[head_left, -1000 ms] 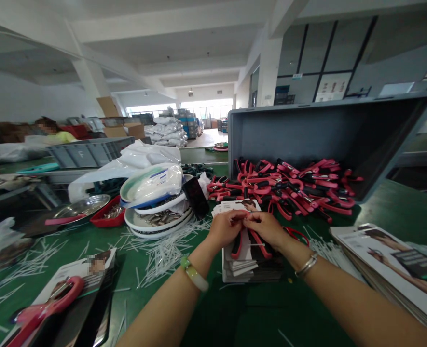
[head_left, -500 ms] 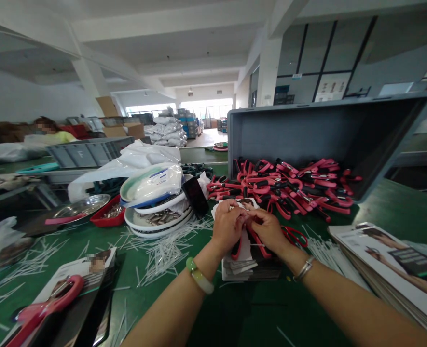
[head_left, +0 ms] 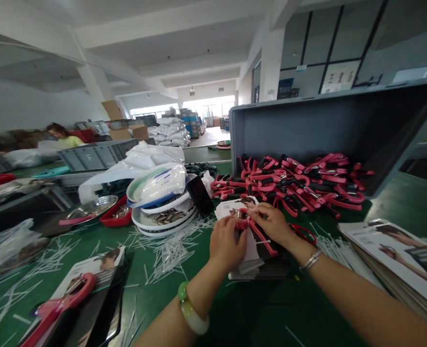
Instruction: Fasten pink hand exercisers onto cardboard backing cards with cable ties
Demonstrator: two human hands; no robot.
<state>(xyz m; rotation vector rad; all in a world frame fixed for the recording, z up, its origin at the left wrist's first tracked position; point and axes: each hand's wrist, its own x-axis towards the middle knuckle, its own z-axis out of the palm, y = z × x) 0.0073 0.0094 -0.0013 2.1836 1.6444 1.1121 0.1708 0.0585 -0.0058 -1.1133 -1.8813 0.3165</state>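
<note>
1. Left hand, right hand: near each other, at the pliers; whether clamped, we cannot tell.
2. Pliers: beneath both hands, on cards, white tie across one handle.
3. Step, we judge: tie-fitting; next calls for steadied pliers.

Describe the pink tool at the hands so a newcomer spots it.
Find the large grey crate spilling pink tools. Just nearer the camera sits a stack of printed cards. Unlike the piled ones, the pink tool atop it lies between left hand and right hand.

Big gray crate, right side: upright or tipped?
Tipped on its side: gray crate opens toward camera, pink-handled pliers heaped onto tabletop.
</note>
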